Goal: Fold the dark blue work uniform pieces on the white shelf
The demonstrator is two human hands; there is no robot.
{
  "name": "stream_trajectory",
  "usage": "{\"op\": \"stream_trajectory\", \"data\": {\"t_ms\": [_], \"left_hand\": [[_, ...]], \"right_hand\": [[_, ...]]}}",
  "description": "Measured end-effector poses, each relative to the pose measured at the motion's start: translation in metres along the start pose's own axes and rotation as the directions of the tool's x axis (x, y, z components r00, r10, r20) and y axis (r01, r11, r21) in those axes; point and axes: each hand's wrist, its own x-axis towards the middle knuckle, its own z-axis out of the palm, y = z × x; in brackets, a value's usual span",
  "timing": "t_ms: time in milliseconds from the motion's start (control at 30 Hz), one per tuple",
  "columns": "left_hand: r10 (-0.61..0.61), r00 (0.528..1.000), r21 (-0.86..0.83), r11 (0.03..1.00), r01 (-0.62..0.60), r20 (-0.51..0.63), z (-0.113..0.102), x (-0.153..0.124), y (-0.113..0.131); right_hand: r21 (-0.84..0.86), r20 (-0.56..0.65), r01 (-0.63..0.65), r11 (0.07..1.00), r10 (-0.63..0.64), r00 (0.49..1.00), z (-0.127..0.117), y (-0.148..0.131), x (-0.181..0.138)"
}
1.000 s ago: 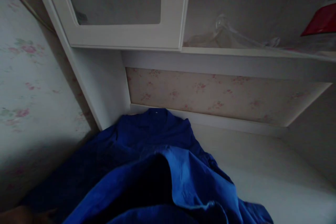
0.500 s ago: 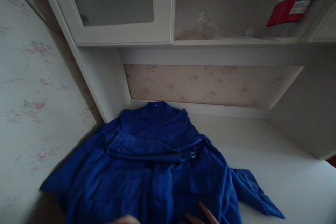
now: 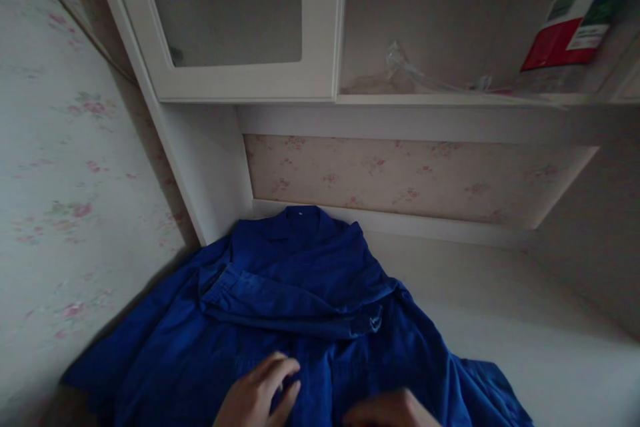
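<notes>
Blue jacket [image 3: 300, 320] lies spread front-up on the white surface [image 3: 525, 340], its collar pushed into the back corner where the floral wallpaper [image 3: 65, 167] meets the white cabinet [image 3: 210, 167]. One sleeve is folded across its chest, cuff toward the right. Above it, a glass-paned cabinet door [image 3: 235, 20] stands beside an open shelf [image 3: 450, 99] holding crumpled clear plastic [image 3: 415, 70] and a red-and-white package [image 3: 570, 30]. The left hand [image 3: 260, 393] rests flat on the jacket's front, fingers loose and gripping nothing. The right hand [image 3: 390, 410], blurred at the bottom edge, lies on the cloth just beside it; whether it grips the fabric I cannot tell.
</notes>
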Motion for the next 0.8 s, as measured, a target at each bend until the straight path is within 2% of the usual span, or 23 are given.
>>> {"op": "stream_trajectory", "data": {"t_ms": [67,133,200,267,333,400,467,533,600,633,700,767,800], "left_hand": [[0.025,0.994,0.094,0.995,-0.014,-0.11,0.008,0.027,0.013],[0.025,0.996,0.153,0.988,-0.011,-0.087,0.027,0.054,0.027],[0.003,1.0,0.183,0.983,0.0,-0.016,0.05,0.076,0.036],[-0.018,0.999,0.203,0.979,0.008,0.046,0.07,0.09,0.038],[-0.04,0.996,0.216,0.976,0.023,0.075,0.083,0.095,0.033],[-0.054,0.996,0.209,0.977,0.038,0.069,0.089,0.095,0.024],[-0.053,0.998,0.17,0.984,0.045,0.044,0.091,0.093,0.016],[-0.051,0.999,0.108,0.993,0.049,0.017,0.093,0.092,0.011],[-0.058,0.998,0.05,0.997,0.058,-0.015,0.095,0.092,0.01],[-0.066,0.997,-0.001,0.998,0.066,-0.03,0.094,0.093,0.01],[-0.124,0.99,-0.257,0.961,0.105,-0.06,0.085,0.093,0.008],[-0.231,0.969,-0.569,0.81,0.142,-0.086,0.061,0.091,-0.002],[-0.308,0.945,-0.684,0.713,0.152,-0.111,0.043,0.089,-0.012]], "right_hand": [[0.0,-0.055,-0.028,1.0,0.028,0.998,-0.013,-0.01,0.048],[-0.085,-0.103,-0.045,0.995,0.036,0.994,-0.011,-0.015,0.102],[-0.171,-0.063,-0.037,0.985,0.027,0.998,0.006,-0.012,0.149],[-0.218,0.022,-0.018,0.976,0.024,0.999,0.032,-0.004,0.182],[-0.221,0.075,-0.002,0.975,0.02,0.997,0.056,0.004,0.199],[-0.167,0.051,0.001,0.986,0.007,0.999,0.066,0.007,0.205],[-0.061,-0.054,-0.006,0.998,0.003,0.999,0.056,0.005,0.205],[0.081,-0.232,-0.022,0.996,0.04,0.972,0.028,0.001,0.197],[0.237,-0.431,-0.031,0.971,0.134,0.892,-0.01,0.003,0.176],[0.305,-0.522,-0.026,0.952,0.19,0.832,-0.029,0.006,0.159],[0.411,-0.667,0.002,0.912,0.299,0.682,-0.059,0.02,0.109],[0.482,-0.754,0.031,0.875,0.397,0.523,-0.071,0.04,0.043],[0.558,-0.767,0.062,0.828,0.485,0.42,-0.071,0.05,0.009]]}}
